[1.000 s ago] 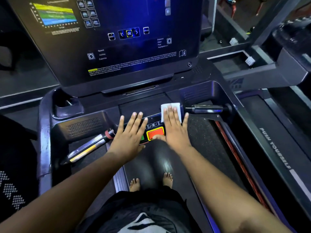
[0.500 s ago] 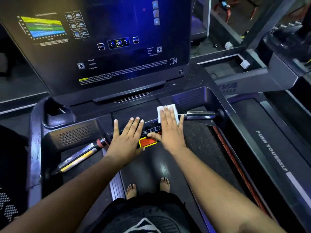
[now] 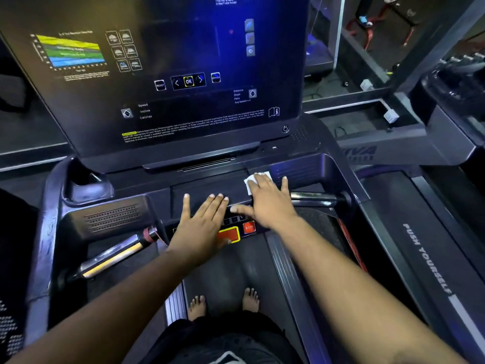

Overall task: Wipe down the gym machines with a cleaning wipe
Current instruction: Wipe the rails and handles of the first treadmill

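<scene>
Where console meets deck: dark glossy treadmill console (image 3: 210,187), large display (image 3: 168,82) above, lit with chart, OK key, small print too fine to read. Right hand (image 3: 265,198) flat, fingers spread and straight, pressing white cleaning wipe (image 3: 250,182) onto console ledge just left of right handlebar (image 3: 312,199); only wipe's far corner showing past fingertips, rest hidden under palm. Left hand (image 3: 202,224) flat on console beside it, fingers straight, mostly together, thumb apart, holding nothing; partly covering red stop button (image 3: 229,235). Smaller red button (image 3: 248,227) just beside, label blurred. Left handlebar (image 3: 115,254) angled down, yellow reflection along it. Bare feet (image 3: 196,303) on belt (image 3: 228,269) below. Neighbouring treadmill (image 3: 430,258) at right, "PUSH YOURSELF" on side rail. Room dim; red-framed equipment (image 3: 367,24) far back, indistinct.
</scene>
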A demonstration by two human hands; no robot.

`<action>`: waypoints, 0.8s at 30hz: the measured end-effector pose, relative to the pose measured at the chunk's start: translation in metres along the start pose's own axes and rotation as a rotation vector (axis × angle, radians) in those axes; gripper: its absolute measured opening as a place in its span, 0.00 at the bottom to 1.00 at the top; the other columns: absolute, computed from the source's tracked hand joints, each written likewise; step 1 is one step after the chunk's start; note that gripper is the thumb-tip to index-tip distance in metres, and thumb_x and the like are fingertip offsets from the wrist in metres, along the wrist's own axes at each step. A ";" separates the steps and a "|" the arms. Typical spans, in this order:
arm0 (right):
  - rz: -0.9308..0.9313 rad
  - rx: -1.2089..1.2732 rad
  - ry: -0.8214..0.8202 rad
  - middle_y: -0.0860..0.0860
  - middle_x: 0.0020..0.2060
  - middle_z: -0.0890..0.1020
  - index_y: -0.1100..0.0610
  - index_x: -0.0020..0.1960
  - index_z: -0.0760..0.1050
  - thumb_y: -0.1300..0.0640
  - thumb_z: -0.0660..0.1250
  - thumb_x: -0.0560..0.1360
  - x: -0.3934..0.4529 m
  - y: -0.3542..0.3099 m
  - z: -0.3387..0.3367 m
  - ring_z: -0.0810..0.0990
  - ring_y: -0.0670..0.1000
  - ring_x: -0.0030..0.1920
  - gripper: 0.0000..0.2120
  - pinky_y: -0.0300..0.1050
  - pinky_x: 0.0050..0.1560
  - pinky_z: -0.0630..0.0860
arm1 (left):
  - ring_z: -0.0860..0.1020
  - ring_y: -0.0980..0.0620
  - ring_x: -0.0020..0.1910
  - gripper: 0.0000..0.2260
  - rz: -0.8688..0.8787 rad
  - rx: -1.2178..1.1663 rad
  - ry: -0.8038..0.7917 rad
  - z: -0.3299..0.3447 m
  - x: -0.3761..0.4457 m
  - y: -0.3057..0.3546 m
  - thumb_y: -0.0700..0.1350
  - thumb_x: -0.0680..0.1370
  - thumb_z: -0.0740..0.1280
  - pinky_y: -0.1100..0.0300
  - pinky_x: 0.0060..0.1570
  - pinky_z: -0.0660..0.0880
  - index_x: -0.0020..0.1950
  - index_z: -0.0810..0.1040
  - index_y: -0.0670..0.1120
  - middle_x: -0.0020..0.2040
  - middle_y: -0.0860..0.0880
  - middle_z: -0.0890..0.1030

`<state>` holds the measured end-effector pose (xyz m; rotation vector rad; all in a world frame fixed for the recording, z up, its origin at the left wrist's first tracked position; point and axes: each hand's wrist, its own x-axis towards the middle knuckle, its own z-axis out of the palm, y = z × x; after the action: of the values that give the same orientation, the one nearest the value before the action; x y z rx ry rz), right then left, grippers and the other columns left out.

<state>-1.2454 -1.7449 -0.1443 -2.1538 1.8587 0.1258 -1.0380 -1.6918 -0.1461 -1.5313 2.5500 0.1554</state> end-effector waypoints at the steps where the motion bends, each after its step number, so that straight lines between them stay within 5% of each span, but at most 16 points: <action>1: 0.003 0.010 -0.079 0.51 0.82 0.54 0.52 0.81 0.57 0.16 0.39 0.61 0.013 0.001 -0.009 0.49 0.51 0.82 0.60 0.70 0.77 0.45 | 0.44 0.51 0.83 0.43 0.002 -0.004 -0.007 -0.002 0.001 0.001 0.65 0.80 0.61 0.30 0.75 0.36 0.84 0.42 0.46 0.84 0.48 0.46; 5: -0.009 -0.049 -0.256 0.50 0.83 0.47 0.52 0.83 0.51 0.16 0.42 0.65 0.034 0.002 -0.021 0.43 0.50 0.82 0.57 0.69 0.78 0.42 | 0.46 0.51 0.83 0.41 0.003 -0.029 -0.016 -0.006 0.004 -0.001 0.64 0.81 0.60 0.31 0.75 0.36 0.84 0.44 0.46 0.84 0.48 0.47; 11: -0.023 -0.016 -0.249 0.49 0.83 0.45 0.53 0.83 0.48 0.16 0.42 0.61 -0.012 0.001 -0.026 0.42 0.49 0.82 0.61 0.65 0.79 0.43 | 0.43 0.53 0.82 0.42 -0.007 -0.102 -0.053 -0.001 0.011 -0.004 0.69 0.80 0.55 0.33 0.77 0.37 0.83 0.41 0.49 0.84 0.50 0.45; 16: -0.008 0.019 -0.255 0.49 0.83 0.46 0.51 0.83 0.47 0.20 0.48 0.69 0.025 0.007 -0.026 0.44 0.50 0.82 0.52 0.63 0.80 0.46 | 0.43 0.51 0.83 0.43 -0.003 -0.133 -0.116 -0.010 0.018 -0.003 0.69 0.80 0.57 0.34 0.77 0.39 0.83 0.41 0.48 0.84 0.49 0.44; 24: 0.030 0.057 0.103 0.51 0.82 0.55 0.56 0.83 0.48 0.18 0.44 0.67 -0.042 0.019 0.014 0.51 0.50 0.82 0.57 0.63 0.80 0.48 | 0.45 0.52 0.83 0.45 0.041 -0.096 -0.107 -0.010 0.039 0.003 0.70 0.78 0.59 0.34 0.77 0.41 0.83 0.42 0.49 0.84 0.50 0.46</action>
<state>-1.2687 -1.7033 -0.1502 -2.1319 1.9271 -0.0322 -1.0593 -1.7255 -0.1438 -1.4606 2.5247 0.3596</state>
